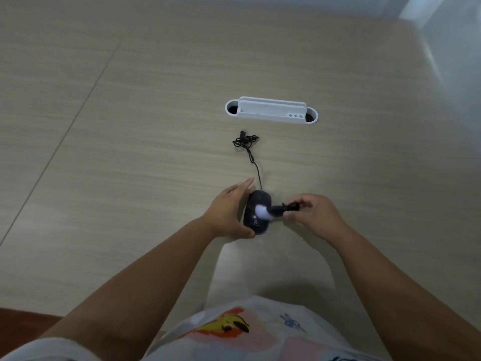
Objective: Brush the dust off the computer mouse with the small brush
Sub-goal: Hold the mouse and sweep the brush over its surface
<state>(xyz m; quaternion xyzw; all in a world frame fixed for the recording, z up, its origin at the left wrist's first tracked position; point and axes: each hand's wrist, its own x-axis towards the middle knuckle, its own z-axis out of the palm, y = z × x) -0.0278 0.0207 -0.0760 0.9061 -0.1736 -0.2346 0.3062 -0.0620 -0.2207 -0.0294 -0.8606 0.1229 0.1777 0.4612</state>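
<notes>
A black wired computer mouse (253,222) lies on the light wooden desk (130,152), its nose pointing away from me. My left hand (229,212) cups its left side, fingers along the edge and thumb at its near end. My right hand (312,214) pinches the black handle of a small brush (276,209) that points left. The brush's white bristle tuft rests on the middle of the mouse's top. The mouse's cable (247,144) runs away from me and ends in a tangled bundle with its plug.
A white cable grommet tray (270,110) is set into the desk beyond the cable bundle. A seam in the desk surface runs diagonally at the left. A white wall rises at the far right. My patterned shirt fills the bottom edge.
</notes>
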